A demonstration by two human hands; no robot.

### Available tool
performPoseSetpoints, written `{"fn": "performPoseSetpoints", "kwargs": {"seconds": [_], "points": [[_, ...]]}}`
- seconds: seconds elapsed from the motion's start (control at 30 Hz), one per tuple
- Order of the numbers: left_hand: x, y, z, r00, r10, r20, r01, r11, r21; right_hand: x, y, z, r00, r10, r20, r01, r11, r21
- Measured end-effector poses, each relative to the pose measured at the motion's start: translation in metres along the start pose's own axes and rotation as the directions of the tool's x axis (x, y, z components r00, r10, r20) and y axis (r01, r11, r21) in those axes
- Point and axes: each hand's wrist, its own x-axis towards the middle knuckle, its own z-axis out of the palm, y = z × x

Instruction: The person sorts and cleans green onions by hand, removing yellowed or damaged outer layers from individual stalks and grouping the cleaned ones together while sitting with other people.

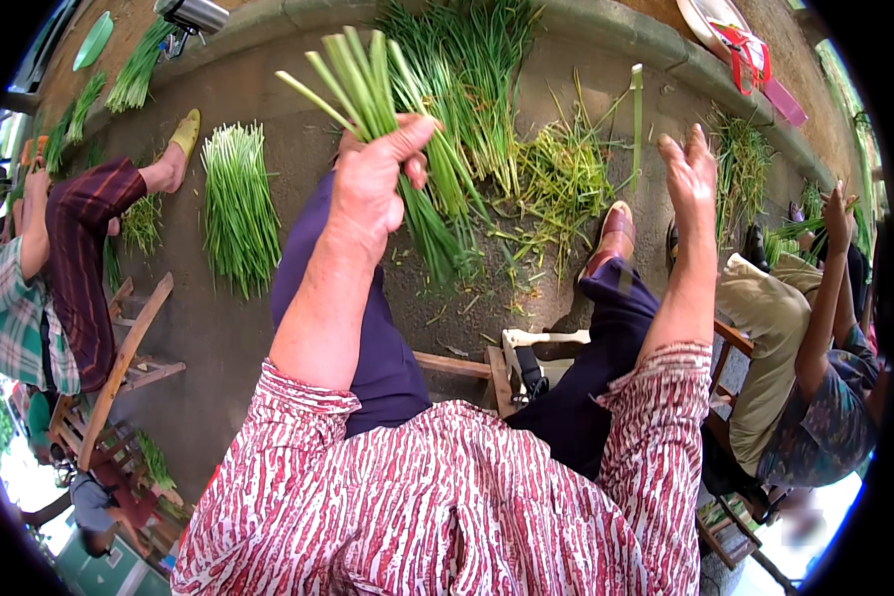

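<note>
My left hand (370,194) is closed around a bunch of garlic chives (368,84), pale stalk ends up and dark green leaves hanging down to the right. Raised at the right, my right hand (689,174) has its fingers stretched and somewhat apart, with nothing visible in them. Just left of it a single flat green strip (637,124) stands upright; whether it is in the air or on the ground I cannot tell. Beyond my left hand lies a large heap of untrimmed chives (472,89). A loose pile of yellowish trimmings (564,174) sits between my hands.
A neat stack of chives (238,204) lies on the ground at left. Co-workers sit at both sides, one in striped trousers (87,258), another in beige trousers (780,338). A kerb (606,35) runs along the back, with a white basin (710,20) beyond.
</note>
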Motion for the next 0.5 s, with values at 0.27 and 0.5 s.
{"fn": "performPoseSetpoints", "kwargs": {"seconds": [0.27,0.5], "points": [[0.012,0.004,-0.019,0.994,-0.095,-0.061,0.065,0.923,-0.380,-0.012,-0.018,0.002,0.969,-0.165,0.185,0.170,0.985,-0.015],[0.017,0.010,-0.029,0.984,-0.179,0.014,0.160,0.840,-0.519,-0.032,-0.043,-0.005,0.928,-0.115,0.356,0.059,0.985,0.164]]}}
